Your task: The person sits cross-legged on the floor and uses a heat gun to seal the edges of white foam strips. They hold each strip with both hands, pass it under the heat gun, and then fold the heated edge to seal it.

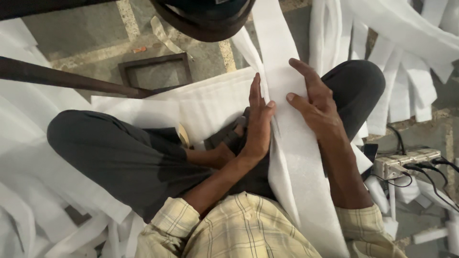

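The left hand [258,122] lies flat, fingers straight and together, pressed edge-on against the left side of a long white foam strip [296,162] that runs from far to near across the lap. The right hand [313,102] rests open on the strip's top, fingers spread (gripping nothing). More white strips [406,57] lie far right; a power strip [406,162] sits right

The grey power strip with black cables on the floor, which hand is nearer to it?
Right hand, resting on the white foam strip on the power strip's side; left hand lies farther off.
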Tool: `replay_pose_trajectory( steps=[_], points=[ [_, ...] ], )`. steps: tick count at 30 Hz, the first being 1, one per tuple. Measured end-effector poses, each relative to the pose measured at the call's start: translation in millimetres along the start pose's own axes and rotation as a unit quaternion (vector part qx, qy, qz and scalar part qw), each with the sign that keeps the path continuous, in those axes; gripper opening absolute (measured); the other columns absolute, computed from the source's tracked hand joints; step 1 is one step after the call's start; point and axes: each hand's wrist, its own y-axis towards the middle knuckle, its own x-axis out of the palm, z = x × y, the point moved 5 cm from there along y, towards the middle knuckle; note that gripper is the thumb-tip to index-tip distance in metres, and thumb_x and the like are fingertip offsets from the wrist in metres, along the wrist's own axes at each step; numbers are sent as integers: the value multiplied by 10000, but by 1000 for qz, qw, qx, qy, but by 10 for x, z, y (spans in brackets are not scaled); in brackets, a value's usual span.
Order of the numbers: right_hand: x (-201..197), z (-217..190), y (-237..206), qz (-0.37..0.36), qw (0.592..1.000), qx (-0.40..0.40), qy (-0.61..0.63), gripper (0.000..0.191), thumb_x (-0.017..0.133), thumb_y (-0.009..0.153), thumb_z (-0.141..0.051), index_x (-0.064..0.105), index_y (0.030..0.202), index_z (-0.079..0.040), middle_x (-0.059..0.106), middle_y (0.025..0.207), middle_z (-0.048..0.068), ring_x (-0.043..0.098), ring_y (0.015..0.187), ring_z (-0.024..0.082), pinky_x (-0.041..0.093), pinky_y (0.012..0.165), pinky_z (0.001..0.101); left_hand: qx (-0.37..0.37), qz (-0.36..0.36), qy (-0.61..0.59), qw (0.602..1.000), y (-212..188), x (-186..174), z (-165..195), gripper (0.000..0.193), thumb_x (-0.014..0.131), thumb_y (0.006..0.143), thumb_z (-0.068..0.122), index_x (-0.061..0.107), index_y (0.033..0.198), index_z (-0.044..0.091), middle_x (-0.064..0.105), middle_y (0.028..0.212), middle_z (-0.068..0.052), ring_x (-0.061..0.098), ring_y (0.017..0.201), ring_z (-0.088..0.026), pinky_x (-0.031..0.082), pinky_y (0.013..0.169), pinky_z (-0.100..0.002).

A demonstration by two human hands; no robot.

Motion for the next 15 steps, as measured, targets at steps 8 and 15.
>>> replay_pose_trajectory(
  steps=[8, 15],
  points=[
    [117, 93, 33, -25, 997, -9, 69, 653, 619, 903, 4, 461, 1535, -40, 571, 1490, 145, 547, 1342, 206, 423, 1119, 308, -18, 21, -106, 994, 125, -67, 35, 653, 307, 1104, 345, 77, 1667, 108, 115, 1720, -173, 220, 1556, -307, 226, 1274, -453],
    [181, 152, 100, -28, 998, -57, 2, 662, 641, 907, 15, 452, 1539, -22, 491, 1571, 171, 462, 1455, 249, 369, 1185, 352, -7, 79, -53, 995, 153, -100, -27, 646, 275, 1096, 317, 76, 1661, 78, 111, 1720, -179, 190, 1565, -309, 187, 1270, -429]
  ],
)
